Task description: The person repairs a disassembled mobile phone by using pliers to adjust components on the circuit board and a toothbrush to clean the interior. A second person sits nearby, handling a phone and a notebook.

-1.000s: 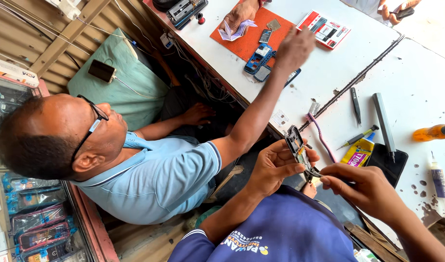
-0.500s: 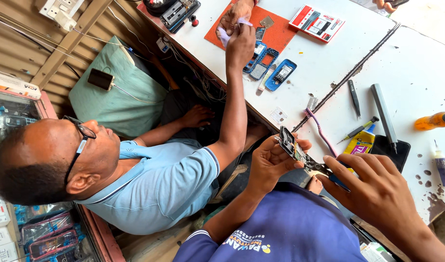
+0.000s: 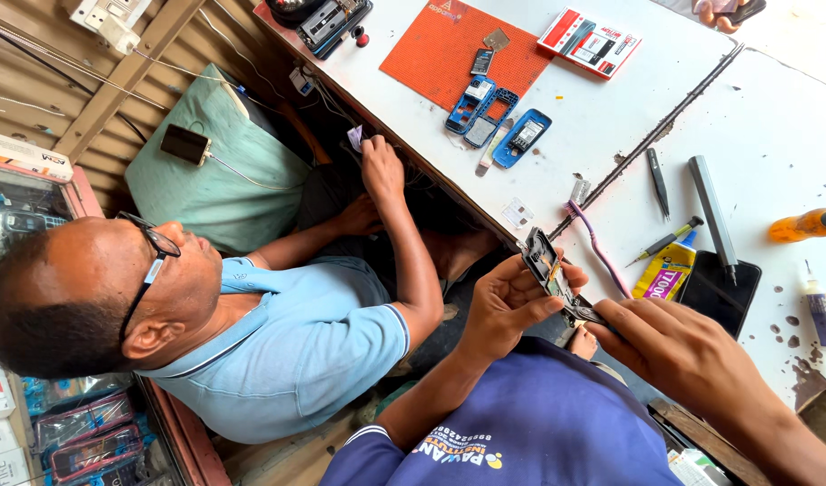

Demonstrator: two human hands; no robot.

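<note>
Both forearms come up from the bottom of the view and meet just off the near edge of the white surface (image 3: pixel 611 117), above the lap of the person in the blue shirt. The left hand (image 3: pixel 503 310) is bent at the wrist, its fingers curled and its thumb pressed across the side of a small opened phone body (image 3: pixel 552 274), which it grips firmly. The right hand (image 3: pixel 674 346) reaches in from the lower right, fingers drawn together and pinching the lower end of the same phone body. The phone body is held tilted, its open side showing parts within, just beside the near edge of the surface.

On the surface close by lie a pink toothbrush (image 3: pixel 597 243), a yellow glue tube (image 3: pixel 665 270), a dark phone (image 3: pixel 719 292), black tweezers (image 3: pixel 658 180) and a grey pen-shaped screwdriver (image 3: pixel 712 211). An orange bottle (image 3: pixel 804 223) lies toward the right edge. Further across, blue phone shells (image 3: pixel 494 112) sit next to an orange mat (image 3: pixel 449 49) near the far edge.

To the left, a second person in a light blue shirt (image 3: pixel 296 360) sits below the surface's edge, one hand (image 3: pixel 381 171) raised to that edge. Open room between the hands and this person's arm is narrow.
</note>
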